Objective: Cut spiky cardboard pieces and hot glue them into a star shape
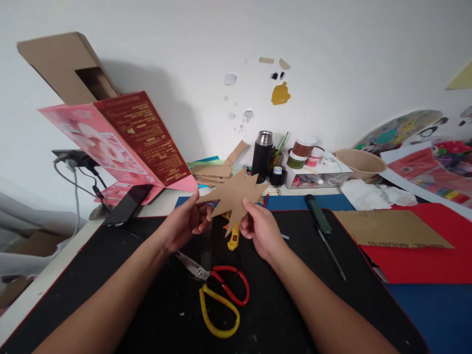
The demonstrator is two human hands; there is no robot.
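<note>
Between my hands, raised above the black mat [162, 305], is a spiky piece of cardboard [236, 196] cut with several pointed tips. My right hand [261, 227] pinches its lower right side, thumb on top and fingers curled beneath. At the long left point, my left hand [189, 221] has its thumb and curled fingers around the tip. Scissors [217, 282] with one red and one yellow handle lie on the mat below, blades towards my left wrist. Partly hidden under the cardboard lies a yellow utility knife [233, 239].
A phone [129, 204] and a pink box [121, 142] stand at the left. Behind are a black thermos [262, 155] and paint jars [303, 147]. To the right lie a green-handled tool [319, 215], a pen [332, 255], a cardboard sheet [394, 228] and red paper [427, 265].
</note>
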